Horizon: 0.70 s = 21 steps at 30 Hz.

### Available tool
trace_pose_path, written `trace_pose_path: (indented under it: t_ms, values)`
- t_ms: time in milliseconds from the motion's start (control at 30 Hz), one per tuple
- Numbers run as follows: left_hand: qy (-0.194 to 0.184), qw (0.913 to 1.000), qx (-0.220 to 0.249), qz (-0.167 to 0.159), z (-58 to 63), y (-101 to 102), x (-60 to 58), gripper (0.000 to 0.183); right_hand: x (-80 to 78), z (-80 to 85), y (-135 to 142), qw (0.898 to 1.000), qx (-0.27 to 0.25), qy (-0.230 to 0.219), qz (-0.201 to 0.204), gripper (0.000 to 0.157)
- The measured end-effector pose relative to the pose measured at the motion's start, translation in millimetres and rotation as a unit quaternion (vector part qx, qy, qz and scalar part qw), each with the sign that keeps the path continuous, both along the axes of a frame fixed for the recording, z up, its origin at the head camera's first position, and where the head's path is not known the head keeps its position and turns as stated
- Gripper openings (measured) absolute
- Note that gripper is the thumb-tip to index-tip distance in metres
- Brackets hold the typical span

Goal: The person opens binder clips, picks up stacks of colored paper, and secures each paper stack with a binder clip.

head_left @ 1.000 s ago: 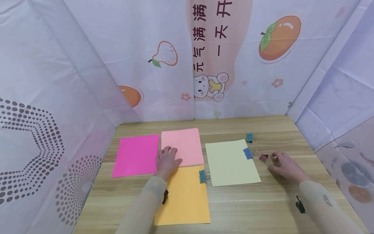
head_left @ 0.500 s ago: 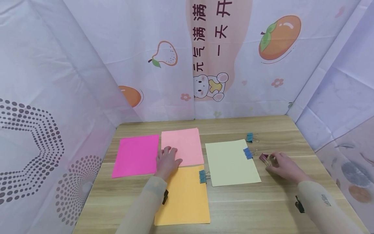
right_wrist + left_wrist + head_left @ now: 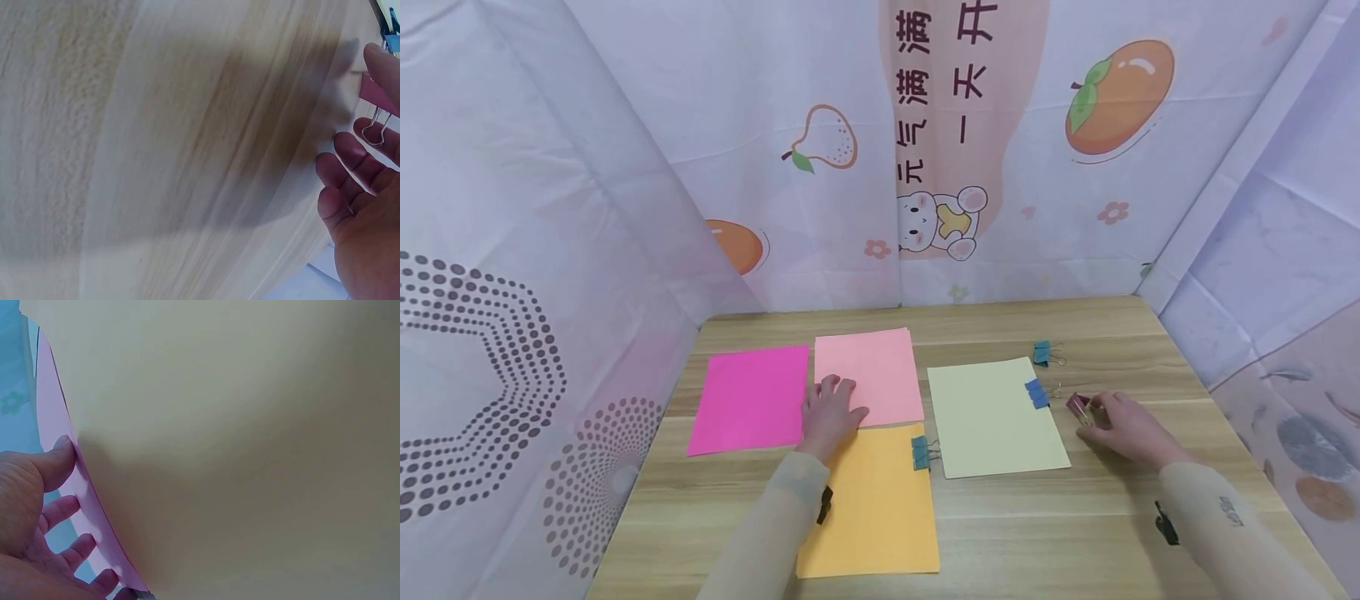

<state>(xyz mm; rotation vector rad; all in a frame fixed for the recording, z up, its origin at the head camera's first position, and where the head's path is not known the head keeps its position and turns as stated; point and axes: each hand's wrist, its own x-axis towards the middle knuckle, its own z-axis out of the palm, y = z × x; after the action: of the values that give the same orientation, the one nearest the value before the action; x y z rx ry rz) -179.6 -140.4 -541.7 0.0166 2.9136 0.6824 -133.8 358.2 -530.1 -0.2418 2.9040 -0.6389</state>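
Observation:
My right hand [image 3: 1123, 427] pinches a dark red binder clip [image 3: 1077, 406] between thumb and forefinger, close over the table. In the right wrist view the clip [image 3: 376, 94] shows its wire handle against the forefinger, while the other fingers curve loosely. At the left, my left hand [image 3: 830, 417] rests with spread fingers on a stack of light pink paper [image 3: 872, 367]. Just below lies orange paper [image 3: 880, 508], with a teal binder clip [image 3: 921, 452] on its right edge. Pale yellow paper [image 3: 992, 425] carries a blue binder clip [image 3: 1037, 393] near the right hand.
Magenta paper [image 3: 752, 396] lies at the left of the wooden table [image 3: 1037, 533]. A loose teal binder clip [image 3: 1042, 353] sits behind the right hand. Printed curtains [image 3: 820, 208] enclose the back and sides.
The red clip has turned a little in the right fingers, and its wire handle has swung across its body. The right hand has shifted slightly left. The left hand stays put.

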Motion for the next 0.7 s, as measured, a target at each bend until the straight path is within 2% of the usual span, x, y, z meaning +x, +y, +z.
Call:
trace_pose_path:
  t_ms: [433, 700]
  values:
    - [0.005, 1.0000, -0.008, 0.001, 5.1, 1.1, 2.3, 0.050, -1.7, -0.7, -5.6, 1.000, 0.011, 0.017, 0.010, 0.060]
    - [0.004, 0.9999, -0.009, 0.001, 6.6, 1.1, 3.6, 0.050, -0.3, 1.2, -9.8, 1.000, 0.013, -0.001, -0.005, 0.064]
